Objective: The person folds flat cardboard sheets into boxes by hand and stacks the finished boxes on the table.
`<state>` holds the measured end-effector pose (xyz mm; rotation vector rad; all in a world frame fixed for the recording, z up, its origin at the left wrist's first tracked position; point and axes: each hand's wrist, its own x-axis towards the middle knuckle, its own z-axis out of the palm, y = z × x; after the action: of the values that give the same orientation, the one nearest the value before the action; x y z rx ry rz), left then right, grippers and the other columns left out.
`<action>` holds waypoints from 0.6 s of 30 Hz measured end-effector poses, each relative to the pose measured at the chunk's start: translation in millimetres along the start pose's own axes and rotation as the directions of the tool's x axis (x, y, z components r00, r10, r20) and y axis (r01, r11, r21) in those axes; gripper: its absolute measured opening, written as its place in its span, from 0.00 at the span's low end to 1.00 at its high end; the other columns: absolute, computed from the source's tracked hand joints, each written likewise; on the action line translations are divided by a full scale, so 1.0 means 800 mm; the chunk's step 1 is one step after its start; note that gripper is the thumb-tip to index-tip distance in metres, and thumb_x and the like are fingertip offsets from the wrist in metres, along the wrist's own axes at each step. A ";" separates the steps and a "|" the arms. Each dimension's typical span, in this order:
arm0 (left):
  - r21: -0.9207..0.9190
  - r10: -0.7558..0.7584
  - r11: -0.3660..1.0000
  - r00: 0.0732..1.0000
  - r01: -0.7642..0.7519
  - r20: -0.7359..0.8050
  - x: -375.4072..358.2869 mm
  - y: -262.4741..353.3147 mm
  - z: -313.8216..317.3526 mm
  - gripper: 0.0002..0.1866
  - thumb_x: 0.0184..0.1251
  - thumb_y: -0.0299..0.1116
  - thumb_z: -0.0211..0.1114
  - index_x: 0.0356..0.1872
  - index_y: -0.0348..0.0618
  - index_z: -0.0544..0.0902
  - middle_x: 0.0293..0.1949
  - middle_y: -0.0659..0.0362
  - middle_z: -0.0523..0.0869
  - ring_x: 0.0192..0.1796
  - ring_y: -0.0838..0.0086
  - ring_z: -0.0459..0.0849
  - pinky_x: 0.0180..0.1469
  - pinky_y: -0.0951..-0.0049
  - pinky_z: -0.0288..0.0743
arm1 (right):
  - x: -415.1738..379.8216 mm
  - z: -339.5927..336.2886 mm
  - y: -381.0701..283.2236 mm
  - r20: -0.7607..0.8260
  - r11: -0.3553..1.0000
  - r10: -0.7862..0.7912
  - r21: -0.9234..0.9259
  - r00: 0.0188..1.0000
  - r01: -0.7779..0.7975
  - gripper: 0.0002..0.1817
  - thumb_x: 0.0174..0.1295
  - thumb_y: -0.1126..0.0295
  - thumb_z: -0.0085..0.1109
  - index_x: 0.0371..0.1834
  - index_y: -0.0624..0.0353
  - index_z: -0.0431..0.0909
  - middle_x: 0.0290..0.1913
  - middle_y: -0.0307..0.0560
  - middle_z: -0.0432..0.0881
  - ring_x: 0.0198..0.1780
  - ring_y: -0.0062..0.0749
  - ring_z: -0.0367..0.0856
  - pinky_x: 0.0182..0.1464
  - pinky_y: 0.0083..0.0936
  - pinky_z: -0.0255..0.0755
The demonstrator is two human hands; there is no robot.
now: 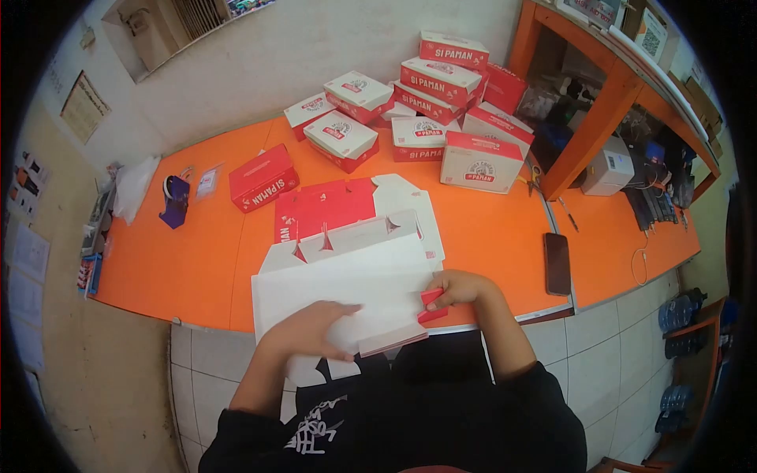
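A flat white box blank (347, 272) lies on the orange table at its front edge, its long far flap standing partly up. My left hand (319, 329), slightly blurred, rests over the blank's near left part with fingers spread. At the blank's right end, my right hand (457, 290) pinches a small red flap (433, 306) between thumb and fingers. A narrow folded strip (393, 342) rises along the near edge between the hands. Beyond it lies another unfolded sheet with a red panel (335, 209) and white flaps.
Several folded red and white boxes (426, 138) are piled against the wall. One red box (264, 180) stands at the left, near a blue tape dispenser (174, 201). A phone (557, 264), scissors (535, 180) and a white device (607, 167) are at the right, by an orange frame.
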<state>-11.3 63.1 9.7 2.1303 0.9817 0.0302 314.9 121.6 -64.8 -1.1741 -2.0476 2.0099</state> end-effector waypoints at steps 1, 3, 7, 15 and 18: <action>0.192 0.016 0.981 0.993 0.007 -0.115 -0.020 0.009 0.009 0.40 0.45 0.44 0.73 0.62 0.42 0.68 0.58 0.49 0.74 0.59 0.60 0.71 0.62 0.65 0.63 | 0.000 0.002 0.005 -0.009 0.998 -0.052 0.031 0.999 0.052 0.10 0.52 0.64 0.68 0.26 0.58 0.80 0.20 0.29 0.73 0.22 0.15 0.66 0.25 0.16 0.61; 0.421 0.004 0.901 0.967 0.107 -0.254 -0.037 0.046 0.035 0.37 0.45 0.42 0.73 0.59 0.42 0.71 0.57 0.50 0.73 0.59 0.57 0.70 0.62 0.65 0.63 | 0.002 0.005 0.012 -0.028 0.983 -0.157 0.090 0.987 0.159 0.09 0.54 0.67 0.66 0.24 0.60 0.79 0.20 0.29 0.72 0.24 0.14 0.66 0.26 0.16 0.61; 0.285 -0.029 0.949 0.934 0.138 -0.355 -0.035 0.048 0.066 0.28 0.45 0.34 0.71 0.52 0.43 0.75 0.52 0.49 0.74 0.56 0.54 0.72 0.58 0.62 0.66 | 0.002 0.008 0.010 -0.091 0.987 -0.130 0.079 0.987 0.137 0.08 0.53 0.70 0.67 0.26 0.62 0.79 0.22 0.31 0.74 0.26 0.15 0.69 0.30 0.18 0.64; 0.048 -0.237 0.971 0.971 0.235 0.030 0.018 -0.007 0.010 0.09 0.51 0.32 0.67 0.34 0.42 0.84 0.34 0.54 0.84 0.37 0.63 0.82 0.42 0.67 0.74 | 0.000 0.015 0.014 -0.161 0.979 -0.182 0.065 0.970 0.195 0.12 0.51 0.65 0.69 0.30 0.62 0.81 0.26 0.37 0.80 0.30 0.20 0.74 0.38 0.20 0.69; -0.116 -0.210 0.963 0.946 0.244 0.247 0.053 -0.053 0.003 0.09 0.52 0.35 0.68 0.34 0.43 0.84 0.37 0.55 0.85 0.38 0.67 0.82 0.43 0.70 0.74 | -0.001 0.017 0.011 -0.154 0.989 -0.145 -0.028 0.977 0.143 0.12 0.51 0.65 0.69 0.31 0.62 0.81 0.26 0.39 0.80 0.31 0.21 0.75 0.38 0.21 0.69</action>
<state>-7.8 106.0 -31.4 1.8284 1.0452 -0.2499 312.7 108.9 -74.5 -1.1109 -2.0148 1.7809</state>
